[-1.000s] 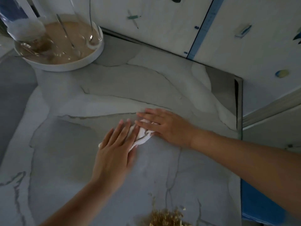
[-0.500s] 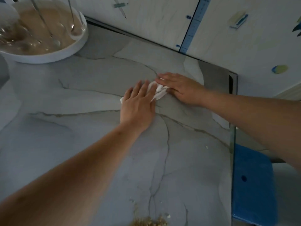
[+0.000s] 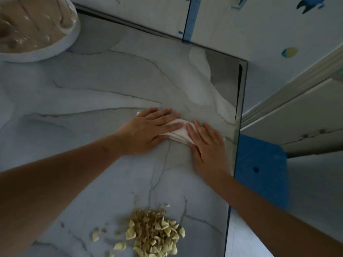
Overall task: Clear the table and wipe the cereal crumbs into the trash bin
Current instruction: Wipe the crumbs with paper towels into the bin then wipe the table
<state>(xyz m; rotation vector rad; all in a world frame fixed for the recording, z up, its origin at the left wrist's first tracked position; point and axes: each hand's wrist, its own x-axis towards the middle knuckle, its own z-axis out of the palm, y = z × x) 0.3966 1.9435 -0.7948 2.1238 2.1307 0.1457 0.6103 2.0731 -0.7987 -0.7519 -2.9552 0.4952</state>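
No readable writing. Left hand (image 3: 146, 131) and right hand (image 3: 207, 145) flat, fingers spread, pressing cloth (image 3: 178, 133) between them on desk (image 3: 92, 93); crumbs (image 3: 154, 232) nearer person.

Open marble table (image 3: 92, 86) stretches left and far of the hands. The white bowl (image 3: 61, 47) blocks the far-left corner; a crumb pile (image 3: 154, 232) sits near, at centre. The right table edge lies just beside the right hand (image 3: 207, 145).
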